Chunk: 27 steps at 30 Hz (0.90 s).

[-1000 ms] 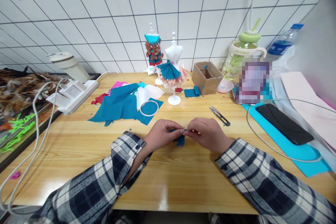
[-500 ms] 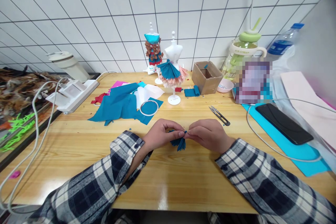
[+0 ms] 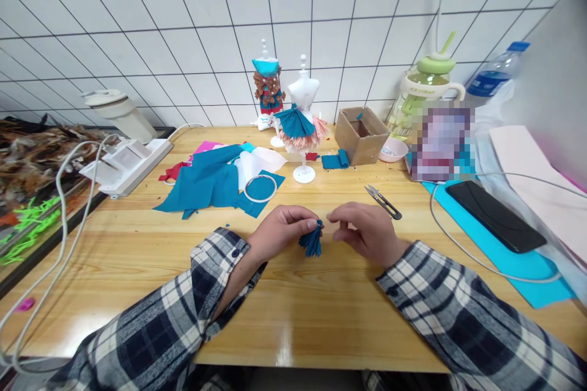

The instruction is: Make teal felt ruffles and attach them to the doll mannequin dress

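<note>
A pleated dark teal piece [image 3: 312,242] hangs from the fingertips of my left hand [image 3: 280,232], which pinches its gathered top. Just to the right, my right hand [image 3: 367,232] is apart from the piece, thumb and forefinger spread with nothing between them. Beyond my hands stands a small white dress form [image 3: 303,90] wearing a pleated teal and pink skirt [image 3: 298,127]. Small snips [image 3: 384,203] lie on the table behind my right hand. Teal sheets [image 3: 206,180] and a white ring [image 3: 247,189] lie to the left of the form.
A second dressed form [image 3: 268,88], a cardboard box [image 3: 362,137] and a pink bowl [image 3: 393,150] stand at the back. On the right are a black phone [image 3: 495,215], a cable and a green-lidded bottle [image 3: 426,91]. A white power strip [image 3: 131,165] sits at the left.
My right hand has let go of the teal piece and moved slightly right, its fingers opening. The piece, still in my left hand, now hangs more in view.
</note>
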Each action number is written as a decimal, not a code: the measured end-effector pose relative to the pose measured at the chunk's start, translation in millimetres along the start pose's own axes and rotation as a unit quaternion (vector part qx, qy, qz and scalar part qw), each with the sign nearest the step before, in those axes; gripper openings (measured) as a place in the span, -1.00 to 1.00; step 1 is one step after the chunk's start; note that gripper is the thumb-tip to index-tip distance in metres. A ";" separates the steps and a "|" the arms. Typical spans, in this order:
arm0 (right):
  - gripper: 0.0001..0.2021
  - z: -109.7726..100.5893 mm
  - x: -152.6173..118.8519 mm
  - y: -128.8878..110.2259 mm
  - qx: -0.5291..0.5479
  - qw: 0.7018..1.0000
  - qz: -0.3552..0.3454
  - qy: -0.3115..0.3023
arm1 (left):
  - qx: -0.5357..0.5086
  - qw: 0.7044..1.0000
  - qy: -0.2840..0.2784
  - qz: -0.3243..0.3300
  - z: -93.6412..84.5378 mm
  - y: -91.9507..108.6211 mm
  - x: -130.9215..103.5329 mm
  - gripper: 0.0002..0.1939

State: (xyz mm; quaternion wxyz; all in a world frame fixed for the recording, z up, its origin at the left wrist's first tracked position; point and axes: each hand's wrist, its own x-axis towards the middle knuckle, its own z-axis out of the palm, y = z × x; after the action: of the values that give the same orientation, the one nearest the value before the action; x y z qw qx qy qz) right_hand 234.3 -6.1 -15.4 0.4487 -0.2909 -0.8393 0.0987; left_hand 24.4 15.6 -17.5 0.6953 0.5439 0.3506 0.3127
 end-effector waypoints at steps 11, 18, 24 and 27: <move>-0.85 7.8 5.4 5.3 0.179 0.957 0.219 -0.063 | 0.005 0.998 -0.025 -0.050 -5.1 -5.4 6.1 -0.66; -0.91 12.7 6.2 4.4 0.163 0.941 0.288 -0.071 | 0.054 0.997 -0.015 -0.046 -2.9 -5.6 6.1 -0.68; -0.88 14.1 4.8 8.3 0.205 0.933 0.294 -0.012 | -0.016 0.998 0.043 -0.040 -3.2 -6.1 9.5 -0.60; -0.84 14.1 4.9 8.2 0.207 0.924 0.321 -0.005 | 0.105 0.985 0.128 0.047 -3.7 3.2 7.7 -0.60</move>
State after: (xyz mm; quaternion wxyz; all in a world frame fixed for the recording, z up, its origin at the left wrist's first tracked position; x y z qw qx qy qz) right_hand 224.1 4.7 -23.6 0.4387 -0.4446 -0.6641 0.4109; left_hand 25.5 24.5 -16.2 0.5685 0.5853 0.4414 0.3733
